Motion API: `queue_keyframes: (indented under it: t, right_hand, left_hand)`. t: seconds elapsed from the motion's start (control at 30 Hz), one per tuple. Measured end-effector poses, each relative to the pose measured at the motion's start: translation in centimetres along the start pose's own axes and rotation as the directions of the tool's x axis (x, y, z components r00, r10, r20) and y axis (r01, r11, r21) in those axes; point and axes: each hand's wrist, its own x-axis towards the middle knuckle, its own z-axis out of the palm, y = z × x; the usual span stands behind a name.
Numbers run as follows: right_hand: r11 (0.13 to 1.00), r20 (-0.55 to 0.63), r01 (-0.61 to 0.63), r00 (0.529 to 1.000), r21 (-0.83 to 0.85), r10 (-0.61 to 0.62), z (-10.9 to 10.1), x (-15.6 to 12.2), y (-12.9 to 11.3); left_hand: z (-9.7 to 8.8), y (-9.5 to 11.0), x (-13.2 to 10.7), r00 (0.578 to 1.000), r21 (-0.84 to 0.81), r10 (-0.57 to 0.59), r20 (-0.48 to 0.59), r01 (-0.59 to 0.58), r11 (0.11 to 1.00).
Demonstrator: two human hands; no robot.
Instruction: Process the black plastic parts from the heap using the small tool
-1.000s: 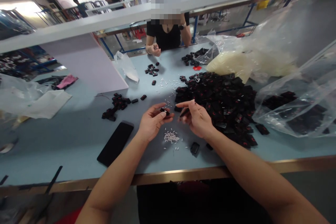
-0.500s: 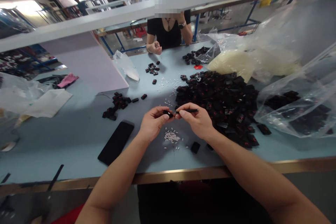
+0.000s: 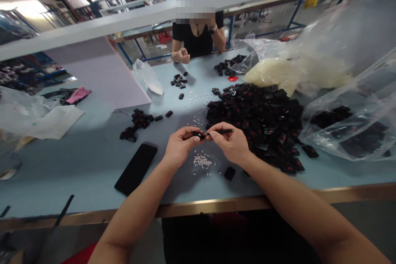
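Note:
My left hand [image 3: 180,145] pinches a small black plastic part [image 3: 197,134] between thumb and fingers. My right hand [image 3: 230,142] grips a thin dark stick-like tool [image 3: 223,131] whose tip meets that part. Both hands hover just above the light blue table [image 3: 93,161]. Right under them lies a little heap of tiny white pins [image 3: 201,161]. A single black part [image 3: 229,173] rests near my right wrist. A large pile of black parts with red marks [image 3: 256,115] spreads to the right of my hands.
A black phone [image 3: 136,168] lies to the left. A smaller cluster of black parts [image 3: 136,123] sits beyond it. Clear plastic bags [image 3: 349,119] stand at the right, one with whitish pieces [image 3: 287,72]. Across the table a person in black [image 3: 198,35] handles parts.
My hands came together: the right hand brought the tool's tip to the part held in the left. Since half a second ago they have barely moved.

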Motion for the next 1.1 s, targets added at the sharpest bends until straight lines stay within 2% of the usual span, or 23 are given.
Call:
queue_keyframes:
  t: [0.3, 0.8, 1.1]
  right_hand:
    - [0.996, 0.005, 0.054, 0.999, -0.066, -0.054, -0.27, -0.03, 0.14]
    - [0.997, -0.019, 0.060, 0.998, 0.056, -0.059, -0.11, -0.31, 0.00]
    - [0.996, -0.022, 0.075, 0.997, -0.056, -0.076, -0.12, -0.30, -0.12]
  left_hand:
    - [-0.39, -0.31, -0.09, 0.999, 0.089, 0.037, -0.001, -0.037, 0.995]
    - [-0.31, -0.19, -0.17, 0.998, 0.127, 0.051, 0.029, -0.054, 0.990]
    - [-0.46, -0.54, -0.13, 0.998, 0.107, 0.041, 0.051, -0.046, 0.993]
